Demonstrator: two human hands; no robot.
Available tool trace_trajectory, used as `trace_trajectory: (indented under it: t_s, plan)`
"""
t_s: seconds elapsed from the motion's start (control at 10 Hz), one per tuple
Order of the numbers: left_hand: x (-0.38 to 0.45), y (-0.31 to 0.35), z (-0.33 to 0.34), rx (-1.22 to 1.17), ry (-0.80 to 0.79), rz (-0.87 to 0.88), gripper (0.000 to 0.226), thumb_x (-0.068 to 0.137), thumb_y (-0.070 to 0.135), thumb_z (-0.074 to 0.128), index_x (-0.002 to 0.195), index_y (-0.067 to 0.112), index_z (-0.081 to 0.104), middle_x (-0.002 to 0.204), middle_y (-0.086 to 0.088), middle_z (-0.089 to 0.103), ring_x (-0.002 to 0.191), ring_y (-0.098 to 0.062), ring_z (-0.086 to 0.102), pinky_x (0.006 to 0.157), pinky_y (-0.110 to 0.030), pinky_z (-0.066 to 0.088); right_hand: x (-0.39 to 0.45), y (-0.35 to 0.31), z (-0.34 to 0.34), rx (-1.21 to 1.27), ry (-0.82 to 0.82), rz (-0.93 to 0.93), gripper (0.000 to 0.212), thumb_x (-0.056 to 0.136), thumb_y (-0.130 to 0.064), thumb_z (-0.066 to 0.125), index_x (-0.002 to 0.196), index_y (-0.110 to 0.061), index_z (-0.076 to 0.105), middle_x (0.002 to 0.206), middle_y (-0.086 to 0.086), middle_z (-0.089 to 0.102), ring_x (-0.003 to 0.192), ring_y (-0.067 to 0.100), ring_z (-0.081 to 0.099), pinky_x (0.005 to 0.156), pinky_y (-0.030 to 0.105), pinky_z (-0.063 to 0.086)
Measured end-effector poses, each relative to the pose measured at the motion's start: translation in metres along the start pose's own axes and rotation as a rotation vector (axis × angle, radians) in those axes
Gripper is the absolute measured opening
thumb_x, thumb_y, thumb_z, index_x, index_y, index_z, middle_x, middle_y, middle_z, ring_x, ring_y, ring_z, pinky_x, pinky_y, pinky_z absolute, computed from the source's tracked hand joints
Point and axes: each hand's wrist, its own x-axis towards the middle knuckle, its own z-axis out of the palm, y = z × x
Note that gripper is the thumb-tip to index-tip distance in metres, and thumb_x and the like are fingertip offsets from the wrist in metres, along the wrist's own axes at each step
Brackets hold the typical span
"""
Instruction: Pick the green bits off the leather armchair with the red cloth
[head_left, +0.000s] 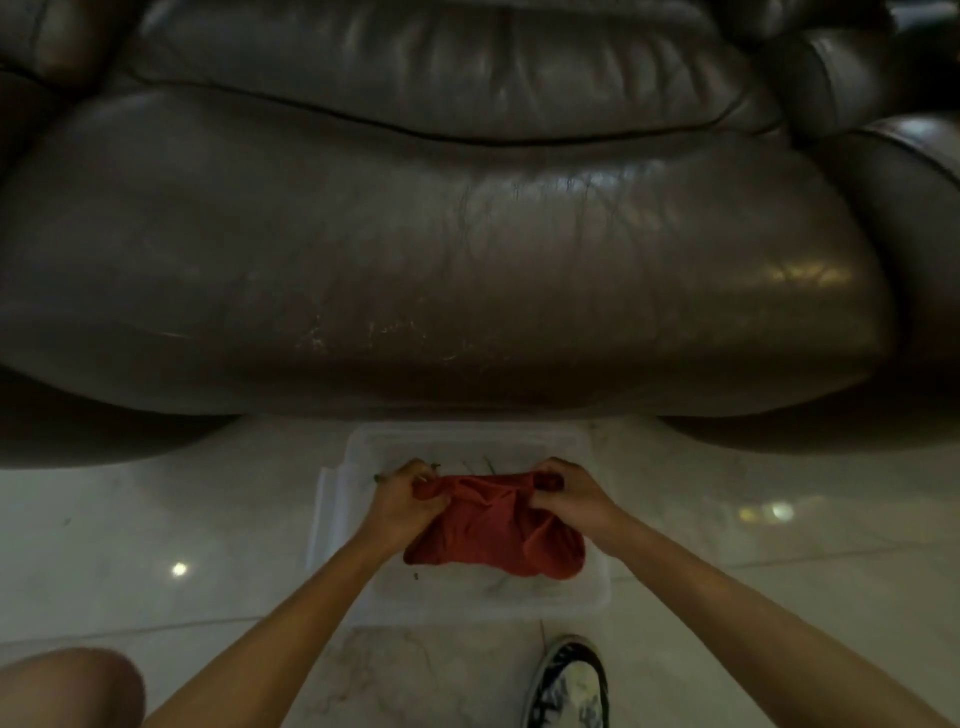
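Note:
The red cloth (493, 530) hangs bunched between both hands over a clear plastic tub (358, 525) on the floor. My left hand (405, 493) grips the cloth's left top edge, and my right hand (566, 493) grips its right top edge. A few green bits (487, 463) lie inside the tub behind the cloth, and one small bit (415, 576) lies near its front. The dark brown leather armchair (441, 249) fills the upper view, and I see no green bits on its seat cushion.
The tub stands on a pale glossy tiled floor (753, 545) just in front of the armchair's seat edge. A patterned shoe (569, 680) is at the bottom, near the tub's front. A bare knee (67, 686) shows at the bottom left.

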Motion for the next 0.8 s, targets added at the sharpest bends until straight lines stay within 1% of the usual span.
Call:
trace_trajectory:
  t_s: [0.1, 0.2, 0.3, 0.4, 0.5, 0.6, 0.7, 0.8]
  plan:
    - [0.012, -0.022, 0.015, -0.019, 0.003, -0.130, 0.011, 0.079, 0.013, 0.069, 0.087, 0.015, 0.063, 0.086, 0.000, 0.064, 0.081, -0.014, 0.059, 0.057, 0.000, 0.037, 0.017, 0.028, 0.018, 0.084, 0.025, 0.111, 0.025, 0.076, -0.004, 0.066, 0.100, -0.009, 0.059, 0.093, 0.005, 0.062, 0.093, 0.023, 0.060, 0.079, 0.029, 0.047]
    - [0.016, -0.038, 0.030, 0.014, -0.003, -0.264, 0.021, 0.081, 0.018, 0.068, 0.101, 0.013, 0.063, 0.102, -0.008, 0.066, 0.096, -0.022, 0.059, 0.070, -0.009, 0.040, 0.030, 0.045, 0.032, 0.081, 0.015, 0.143, 0.030, 0.078, -0.006, 0.065, 0.105, -0.011, 0.055, 0.093, -0.002, 0.059, 0.094, 0.018, 0.057, 0.073, 0.019, 0.045]
    - [0.021, -0.044, 0.041, 0.030, 0.047, -0.344, 0.031, 0.080, 0.020, 0.069, 0.108, 0.011, 0.061, 0.111, -0.012, 0.065, 0.102, -0.025, 0.059, 0.076, -0.019, 0.041, 0.038, 0.056, 0.041, 0.008, -0.011, 0.154, 0.035, 0.078, -0.011, 0.066, 0.111, -0.016, 0.055, 0.103, -0.001, 0.059, 0.099, 0.017, 0.056, 0.081, 0.023, 0.041]
    - [0.023, -0.044, 0.044, 0.088, 0.084, -0.323, 0.026, 0.084, 0.020, 0.064, 0.109, 0.012, 0.062, 0.110, -0.013, 0.067, 0.098, -0.023, 0.059, 0.071, -0.016, 0.038, 0.042, 0.062, 0.044, -0.257, -0.048, 0.109, 0.043, 0.082, -0.012, 0.059, 0.123, -0.015, 0.051, 0.121, 0.008, 0.060, 0.110, 0.025, 0.057, 0.087, 0.024, 0.042]
    - [0.022, -0.043, 0.040, 0.163, 0.142, -0.234, 0.026, 0.089, 0.015, 0.055, 0.114, 0.012, 0.064, 0.109, -0.014, 0.068, 0.098, -0.025, 0.062, 0.073, -0.019, 0.042, 0.044, 0.061, 0.043, -0.556, -0.022, 0.034, 0.040, 0.085, -0.016, 0.053, 0.125, -0.015, 0.047, 0.120, 0.012, 0.059, 0.108, 0.028, 0.057, 0.088, 0.031, 0.047]
    - [0.023, -0.041, 0.035, 0.311, 0.106, -0.153, 0.029, 0.092, 0.016, 0.048, 0.116, 0.018, 0.063, 0.111, -0.012, 0.068, 0.098, -0.026, 0.063, 0.077, -0.027, 0.047, 0.042, 0.048, 0.039, -0.669, -0.010, -0.010, 0.034, 0.086, -0.021, 0.051, 0.119, -0.013, 0.046, 0.114, 0.012, 0.059, 0.103, 0.028, 0.057, 0.080, 0.033, 0.047]
    - [0.024, -0.041, 0.027, 0.454, -0.044, -0.092, 0.034, 0.095, 0.021, 0.041, 0.125, 0.023, 0.057, 0.134, -0.010, 0.053, 0.120, -0.026, 0.050, 0.093, -0.034, 0.043, 0.037, 0.036, 0.034, -0.693, -0.063, -0.109, 0.032, 0.089, -0.024, 0.049, 0.119, -0.013, 0.048, 0.112, 0.010, 0.061, 0.100, 0.027, 0.059, 0.078, 0.034, 0.048]
    - [0.013, -0.018, 0.012, 0.452, -0.152, -0.005, 0.030, 0.096, 0.021, 0.040, 0.119, 0.016, 0.059, 0.126, -0.013, 0.057, 0.114, -0.029, 0.053, 0.091, -0.036, 0.044, 0.016, 0.008, 0.022, -0.633, -0.201, -0.239, 0.026, 0.092, -0.027, 0.049, 0.115, -0.014, 0.054, 0.105, 0.009, 0.068, 0.094, 0.025, 0.062, 0.078, 0.038, 0.051]
